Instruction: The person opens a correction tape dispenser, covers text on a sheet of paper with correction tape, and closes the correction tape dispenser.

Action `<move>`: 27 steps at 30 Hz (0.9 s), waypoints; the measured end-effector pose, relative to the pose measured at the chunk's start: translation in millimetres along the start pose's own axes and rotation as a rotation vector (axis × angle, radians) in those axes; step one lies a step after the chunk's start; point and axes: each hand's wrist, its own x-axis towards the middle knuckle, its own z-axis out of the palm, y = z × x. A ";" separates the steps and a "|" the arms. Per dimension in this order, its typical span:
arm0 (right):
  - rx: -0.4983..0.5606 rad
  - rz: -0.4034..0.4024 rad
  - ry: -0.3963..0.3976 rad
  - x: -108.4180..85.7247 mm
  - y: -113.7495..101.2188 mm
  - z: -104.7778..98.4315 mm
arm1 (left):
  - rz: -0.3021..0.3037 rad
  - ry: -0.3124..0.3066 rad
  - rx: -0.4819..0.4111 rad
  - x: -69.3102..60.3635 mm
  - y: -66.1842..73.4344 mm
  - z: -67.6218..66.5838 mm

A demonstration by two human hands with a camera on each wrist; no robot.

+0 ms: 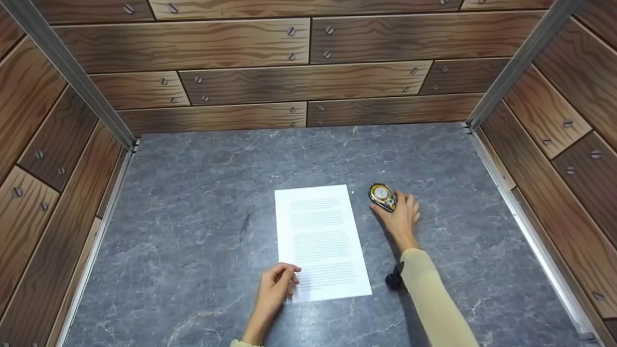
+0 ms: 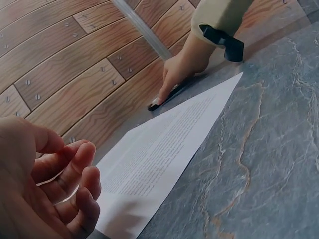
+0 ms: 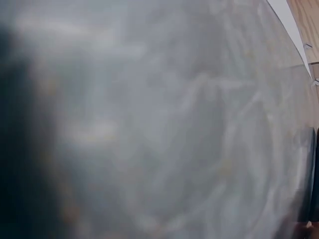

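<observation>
A sheet of printed paper (image 1: 320,241) lies flat on the grey marbled tabletop. To the right of it, my right hand (image 1: 402,219) grips an oval black-and-yellow object (image 1: 382,195) with a round, pale, dial-like disc on top. The thumb is on its near left side and the fingers are on its right; its exact kind is unclear. In the right wrist view only a dark edge of an object shows at the far right. My left hand (image 1: 277,289) hovers by the paper's lower left corner, fingers loosely curled and holding nothing, as the left wrist view also shows.
Wood-patterned panels (image 1: 308,43) enclose the table at the back and both sides. Metal rails (image 1: 530,241) run along the side edges. A black wrist strap device (image 1: 394,279) sits on my right sleeve. A few tiny white specks lie near the oval object.
</observation>
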 end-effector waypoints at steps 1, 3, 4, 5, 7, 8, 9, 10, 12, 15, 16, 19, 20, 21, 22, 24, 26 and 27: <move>-0.001 0.000 0.005 0.3 0.1 0.5 | -0.002 -0.005 0.001 -0.5 0.4 1.1; 0.003 0.002 0.017 0.7 0.1 1.9 | 0.002 -0.011 -0.004 -1.5 0.5 3.2; 0.007 0.004 0.024 0.9 0.0 2.5 | 0.003 -0.015 -0.010 -2.1 0.5 4.4; 0.012 0.006 0.033 1.1 -0.1 3.0 | 0.002 -0.019 -0.015 -2.5 0.5 5.7; 0.018 0.014 0.044 1.7 -0.9 4.2 | 0.000 -0.029 -0.026 -3.5 0.3 7.8; 0.019 0.020 0.046 2.0 -1.8 4.6 | 0.001 -0.035 -0.031 -3.8 0.3 8.7; 0.021 0.025 0.047 2.4 -2.7 4.8 | -0.002 -0.042 -0.035 -4.1 0.1 9.6; 0.020 0.028 0.049 2.7 -3.1 5.1 | -0.007 -0.048 -0.038 -4.3 0.1 10.3; 0.020 0.037 0.052 3.1 -4.0 5.6 | -0.012 -0.055 -0.039 -4.5 0.5 11.1; 0.019 0.050 0.053 2.9 -4.4 5.8 | -0.009 -0.060 -0.040 -4.8 1.1 10.8; 0.024 0.053 0.055 2.6 -4.2 5.6 | -0.007 -0.060 -0.043 -4.9 1.6 10.4; 0.061 0.053 0.063 1.4 -4.6 3.8 | 0.001 -0.066 -0.048 -4.7 3.2 9.0; 0.075 0.050 0.062 0.7 -4.9 2.7 | 0.007 -0.070 -0.047 -4.4 3.3 8.6; 0.090 0.046 0.060 0.0 -5.3 1.5 | 0.009 -0.074 -0.051 -4.0 3.7 8.3; 0.100 0.041 0.055 -0.8 -5.7 0.2 | 0.008 -0.076 -0.051 -3.7 4.3 7.9; 0.111 0.037 0.036 -3.6 -7.9 -3.0 | 0.012 -0.079 -0.047 -3.0 5.5 7.4; 0.112 0.023 0.019 -6.9 -11.2 -6.7 | 0.008 -0.080 -0.040 -2.5 7.6 6.8; 0.114 0.013 0.014 -8.6 -13.4 -8.6 | 0.004 -0.078 -0.034 -2.1 9.1 6.6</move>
